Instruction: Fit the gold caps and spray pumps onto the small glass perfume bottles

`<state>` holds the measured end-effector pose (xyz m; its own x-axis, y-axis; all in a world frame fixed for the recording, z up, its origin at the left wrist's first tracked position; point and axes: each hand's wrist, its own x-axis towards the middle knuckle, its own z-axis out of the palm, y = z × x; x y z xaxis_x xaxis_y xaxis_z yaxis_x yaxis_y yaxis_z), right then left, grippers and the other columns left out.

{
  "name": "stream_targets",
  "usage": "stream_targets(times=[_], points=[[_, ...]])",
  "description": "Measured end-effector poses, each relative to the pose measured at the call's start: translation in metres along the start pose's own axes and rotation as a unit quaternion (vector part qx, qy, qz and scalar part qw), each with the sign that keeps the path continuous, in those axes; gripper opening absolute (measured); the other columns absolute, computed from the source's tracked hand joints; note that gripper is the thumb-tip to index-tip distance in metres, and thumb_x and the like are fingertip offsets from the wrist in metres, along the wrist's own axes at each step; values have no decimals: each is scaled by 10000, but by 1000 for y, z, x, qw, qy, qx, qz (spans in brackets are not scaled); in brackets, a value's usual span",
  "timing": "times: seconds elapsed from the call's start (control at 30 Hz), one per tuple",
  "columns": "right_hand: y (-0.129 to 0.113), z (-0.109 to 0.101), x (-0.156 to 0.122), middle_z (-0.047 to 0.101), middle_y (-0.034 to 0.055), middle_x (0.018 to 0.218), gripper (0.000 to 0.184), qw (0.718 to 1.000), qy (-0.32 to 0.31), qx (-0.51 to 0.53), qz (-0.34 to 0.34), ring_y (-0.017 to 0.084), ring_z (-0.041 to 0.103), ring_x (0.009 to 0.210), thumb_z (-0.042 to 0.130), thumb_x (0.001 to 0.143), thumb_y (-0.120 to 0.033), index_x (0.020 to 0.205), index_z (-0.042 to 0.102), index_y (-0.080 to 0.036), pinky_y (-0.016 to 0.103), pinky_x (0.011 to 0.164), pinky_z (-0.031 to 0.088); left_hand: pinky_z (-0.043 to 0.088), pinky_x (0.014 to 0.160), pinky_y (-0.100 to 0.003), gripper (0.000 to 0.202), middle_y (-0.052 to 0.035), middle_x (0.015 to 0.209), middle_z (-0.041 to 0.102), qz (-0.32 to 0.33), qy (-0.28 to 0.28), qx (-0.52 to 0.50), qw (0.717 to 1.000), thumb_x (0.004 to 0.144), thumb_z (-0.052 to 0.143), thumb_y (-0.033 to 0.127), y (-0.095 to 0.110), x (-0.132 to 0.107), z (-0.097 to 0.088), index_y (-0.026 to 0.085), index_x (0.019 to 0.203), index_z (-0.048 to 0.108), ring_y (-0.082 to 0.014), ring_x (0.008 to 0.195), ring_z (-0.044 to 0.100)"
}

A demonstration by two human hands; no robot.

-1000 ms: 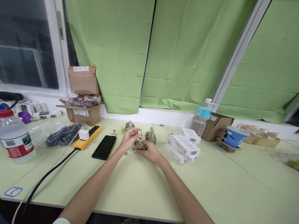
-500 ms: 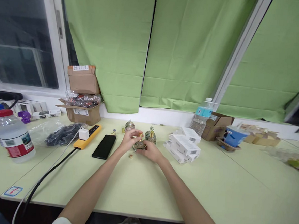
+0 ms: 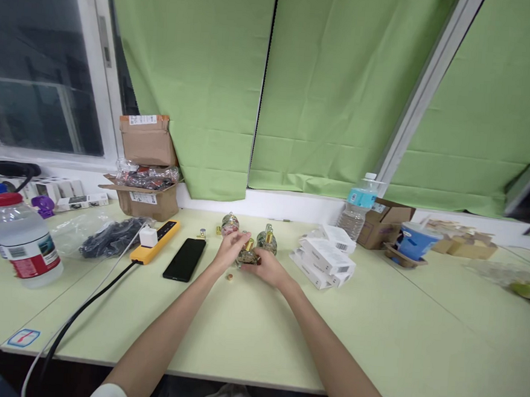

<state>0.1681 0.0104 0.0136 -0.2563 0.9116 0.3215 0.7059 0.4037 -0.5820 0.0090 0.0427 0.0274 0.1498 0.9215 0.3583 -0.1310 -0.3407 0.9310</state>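
Note:
My right hand [image 3: 270,269] is closed around the lower right side of a small round patterned glass bottle [image 3: 246,257] with a gold neck, standing on the table. My left hand [image 3: 230,248] is closed too, its fingertips at the left of the gold neck and partly hiding the bottle. Behind the right hand stands a similar glass bottle [image 3: 268,241] with a gold top. Another ornate round bottle [image 3: 230,221] stands behind the left hand. In front of the held bottle lies a tiny gold cap-like piece [image 3: 229,277].
To the left are a black phone [image 3: 184,259], a yellow power strip [image 3: 155,245] with cables, and a red-capped bottle [image 3: 28,245]. White boxes [image 3: 327,257] are stacked at the right. Farther back stand a water bottle [image 3: 359,208], a blue cup [image 3: 416,240] and cardboard boxes [image 3: 149,201].
My left fingertips have shifted slightly up, showing more of the gold neck. The tiny gold piece has moved a little to the left. My right hand stays on the bottle.

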Motion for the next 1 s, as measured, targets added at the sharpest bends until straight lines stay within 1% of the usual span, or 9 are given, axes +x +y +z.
stream_targets(times=[0.07, 0.17, 0.27, 0.4, 0.53, 0.73, 1.0], points=[[-2, -1, -1, 632, 17, 780, 320, 1000, -2, 11, 1, 168, 539, 676, 740, 693, -439, 816, 616, -170, 259, 602, 375, 461, 710, -284, 388, -26, 696, 645, -33, -20, -8, 999, 715, 688, 551, -3, 0, 1, 163, 734, 676, -180, 731, 601], [-4, -2, -2, 664, 25, 843, 324, 999, -9, 34, -5, 178, 568, 707, 730, 713, -405, 922, 646, -172, 262, 618, 392, 462, 704, -288, 411, -24, 701, 649, -74, -44, -25, 996, 712, 674, 570, -7, -1, 0, 163, 767, 688, -192, 742, 605], [-5, -2, -2, 678, 25, 861, 331, 999, -12, 41, -3, 184, 582, 719, 733, 714, -390, 953, 655, -174, 265, 627, 401, 468, 724, -296, 409, -26, 735, 663, -91, -53, -39, 994, 715, 666, 564, -10, -1, 0, 164, 796, 691, -198, 759, 612], [-4, -2, -2, 683, 28, 864, 335, 999, -10, 40, 2, 187, 589, 729, 742, 707, -385, 947, 660, -167, 266, 635, 407, 472, 745, -302, 396, -36, 779, 678, -91, -39, -52, 994, 723, 656, 543, -13, 1, 2, 158, 808, 694, -202, 788, 616], [-2, -1, -1, 683, 36, 873, 338, 999, -9, 44, 0, 192, 593, 742, 749, 700, -384, 944, 665, -166, 267, 641, 414, 468, 716, -297, 385, -38, 745, 668, -98, -27, -51, 994, 722, 655, 537, -15, 2, 4, 158, 781, 692, -200, 761, 610], [-1, 0, 0, 687, 32, 868, 334, 999, -15, 45, -12, 193, 597, 738, 743, 706, -380, 953, 666, -169, 269, 650, 421, 460, 751, -296, 352, -22, 705, 637, -71, -25, -43, 996, 727, 659, 507, -17, 0, 4, 156, 743, 676, -195, 774, 605], [-1, -1, 0, 696, 30, 907, 349, 998, -17, 57, -22, 194, 609, 768, 746, 705, -365, 986, 656, -178, 268, 673, 431, 443, 723, -284, 321, -21, 714, 642, -55, -16, -36, 998, 722, 665, 479, -14, -1, 6, 158, 718, 657, -185, 761, 592]])
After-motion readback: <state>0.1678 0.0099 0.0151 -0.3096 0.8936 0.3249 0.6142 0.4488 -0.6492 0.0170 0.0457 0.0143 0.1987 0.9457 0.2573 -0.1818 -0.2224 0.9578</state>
